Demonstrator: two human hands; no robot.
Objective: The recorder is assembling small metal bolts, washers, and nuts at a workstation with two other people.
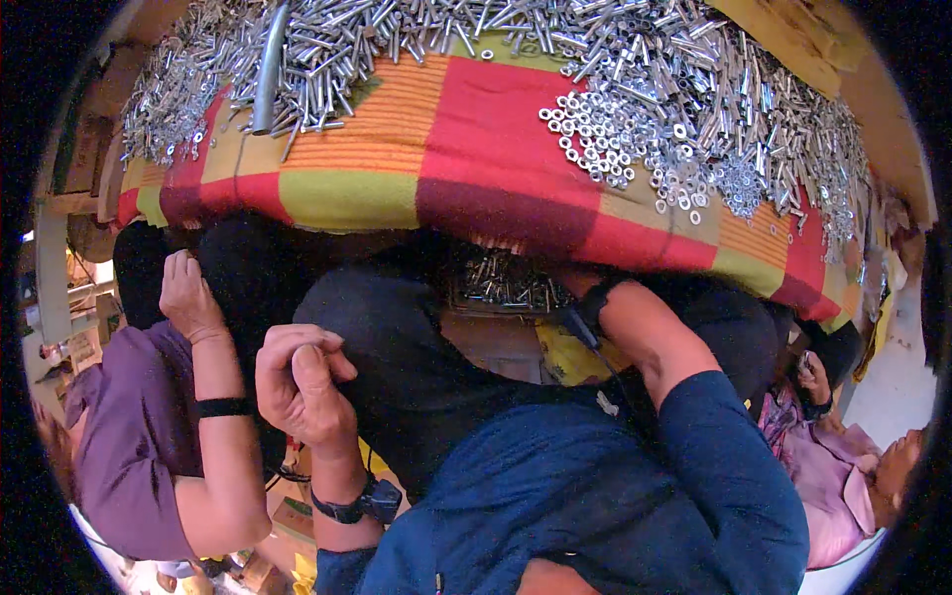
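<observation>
My left hand (309, 387) is raised over my left thigh, with its fingers curled in and the thumb against them. Whatever it may hold is hidden. My right hand (575, 282) reaches beneath the table's near edge, beside a box of loose bolts (511, 282). The hanging cloth and shadow hide its fingers. On the table, which is covered by a checked cloth (496, 129), lie heaped bolts (635, 50), a cluster of hex nuts (593, 137) and flat washers (684, 186).
A grey metal tube (268, 74) lies among the bolts at the far left. One co-worker in a purple top (139, 436) sits close at my left, a hand (190, 297) near the table edge. Another, in a pink top (828, 486), is at the right. Yellow material (570, 352) lies below the box.
</observation>
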